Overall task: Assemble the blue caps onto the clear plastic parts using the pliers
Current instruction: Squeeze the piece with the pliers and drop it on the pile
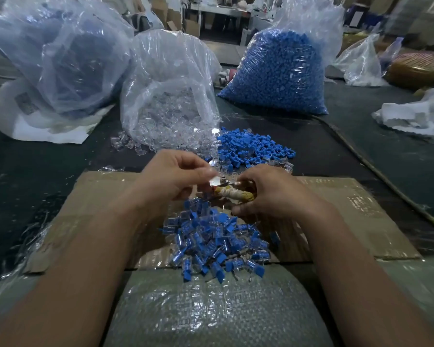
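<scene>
My left hand (172,177) pinches a small clear plastic part (214,181) between thumb and fingertips, held right at the metal jaws of the pliers. My right hand (271,191) grips the pliers (233,192), whose handles are wrapped in yellowish tape. A heap of loose blue caps (253,149) lies just beyond my hands, with loose clear parts (133,145) spilling from an open bag. Below my hands sits a pile of assembled clear-and-blue pieces (216,244) on a cardboard sheet (348,221).
A clear bag of transparent parts (168,96) stands ahead, a full bag of blue caps (278,73) at the back right, and a big bluish bag (58,56) at the back left. A bubble-wrapped bundle (211,309) lies near me. More bags (416,113) sit at right.
</scene>
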The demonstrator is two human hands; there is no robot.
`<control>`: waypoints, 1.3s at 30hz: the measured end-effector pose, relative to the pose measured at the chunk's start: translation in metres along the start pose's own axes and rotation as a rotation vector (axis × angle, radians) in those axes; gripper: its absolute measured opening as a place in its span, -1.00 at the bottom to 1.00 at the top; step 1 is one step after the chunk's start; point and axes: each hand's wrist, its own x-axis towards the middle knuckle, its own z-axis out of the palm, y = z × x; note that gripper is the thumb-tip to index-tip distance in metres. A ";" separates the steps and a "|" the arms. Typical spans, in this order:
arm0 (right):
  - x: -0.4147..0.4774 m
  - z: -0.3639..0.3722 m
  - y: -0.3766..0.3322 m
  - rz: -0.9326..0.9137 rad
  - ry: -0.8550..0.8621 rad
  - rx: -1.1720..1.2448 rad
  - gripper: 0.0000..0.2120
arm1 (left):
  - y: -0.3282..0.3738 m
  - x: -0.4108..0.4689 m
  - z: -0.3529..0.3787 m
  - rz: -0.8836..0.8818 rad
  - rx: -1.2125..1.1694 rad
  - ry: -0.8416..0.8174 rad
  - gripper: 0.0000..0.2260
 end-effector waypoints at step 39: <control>0.015 0.003 0.013 -0.020 0.181 0.028 -0.82 | -0.028 0.072 -0.011 0.117 0.975 0.126 -0.52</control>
